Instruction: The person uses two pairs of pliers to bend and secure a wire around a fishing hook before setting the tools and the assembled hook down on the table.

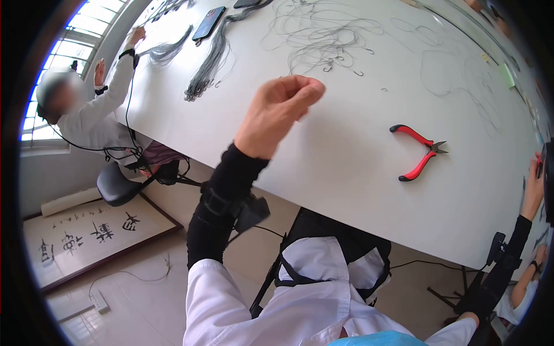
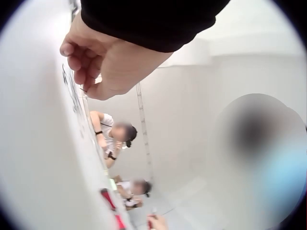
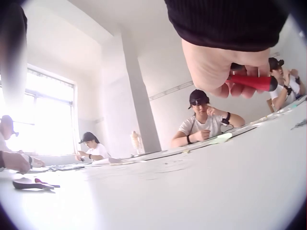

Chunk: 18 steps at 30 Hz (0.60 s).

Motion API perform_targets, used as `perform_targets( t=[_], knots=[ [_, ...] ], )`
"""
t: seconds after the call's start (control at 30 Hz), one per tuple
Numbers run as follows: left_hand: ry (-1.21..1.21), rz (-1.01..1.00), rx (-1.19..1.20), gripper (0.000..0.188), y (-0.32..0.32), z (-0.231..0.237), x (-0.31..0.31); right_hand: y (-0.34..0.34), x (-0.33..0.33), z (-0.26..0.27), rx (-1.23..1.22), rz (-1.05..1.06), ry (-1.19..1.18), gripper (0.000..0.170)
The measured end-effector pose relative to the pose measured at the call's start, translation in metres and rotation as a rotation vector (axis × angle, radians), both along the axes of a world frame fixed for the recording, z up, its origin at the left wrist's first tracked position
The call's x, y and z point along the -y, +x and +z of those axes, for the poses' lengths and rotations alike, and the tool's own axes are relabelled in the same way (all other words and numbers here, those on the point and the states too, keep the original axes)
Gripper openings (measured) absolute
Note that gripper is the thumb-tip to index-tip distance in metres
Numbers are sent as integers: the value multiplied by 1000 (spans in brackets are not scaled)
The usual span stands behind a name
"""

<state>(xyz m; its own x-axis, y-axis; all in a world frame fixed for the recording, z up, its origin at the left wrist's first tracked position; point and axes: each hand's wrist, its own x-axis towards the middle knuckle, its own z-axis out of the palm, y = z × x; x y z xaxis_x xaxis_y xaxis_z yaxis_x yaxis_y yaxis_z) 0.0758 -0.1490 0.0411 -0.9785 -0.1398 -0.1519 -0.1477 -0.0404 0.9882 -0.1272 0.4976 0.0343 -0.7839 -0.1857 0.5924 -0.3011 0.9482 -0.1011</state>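
My left hand (image 1: 280, 112) is raised over the near part of the table, thumb and fingertips drawn together. A thin dark wire-like piece (image 2: 84, 90) shows at its fingertips in the left wrist view; its kind is too small to tell. At the far right of the head view, my right hand (image 1: 534, 187) is held out. In the right wrist view its fingers curl round the red, black-tipped handle (image 3: 254, 82) of a hand tool, whose head is hidden. Red-handled pliers (image 1: 431, 151) lie spread on the table between the hands.
Tangled fishing line with hooks (image 1: 340, 60) covers the table's far middle. Grey bundles of line (image 1: 208, 72) and a phone (image 1: 209, 23) lie at the left. A lone hook (image 1: 384, 89) sits beyond the pliers. Another person (image 1: 86, 104) works at the left side.
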Motion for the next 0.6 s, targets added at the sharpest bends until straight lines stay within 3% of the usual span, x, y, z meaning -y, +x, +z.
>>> perform_targets(
  t=[0.03, 0.13, 0.27, 0.4, 0.6],
  knots=[
    [167, -28, -10, 17, 1, 0, -16, 17, 42, 10, -25, 39, -24, 36],
    [525, -61, 15, 17, 1, 3, -67, 70, 156, 32, 324, 111, -419, 31],
    [718, -71, -36, 16, -5, 0, -116, 133, 285, 46, 620, 512, -904, 20],
    [719, -34, -116, 15, -5, 0, -142, 154, 330, 47, 1043, 513, -1152, 25],
    [599, -49, -187, 17, 1, 0, -155, 156, 338, 45, 1075, 556, -1432, 33]
  ],
)
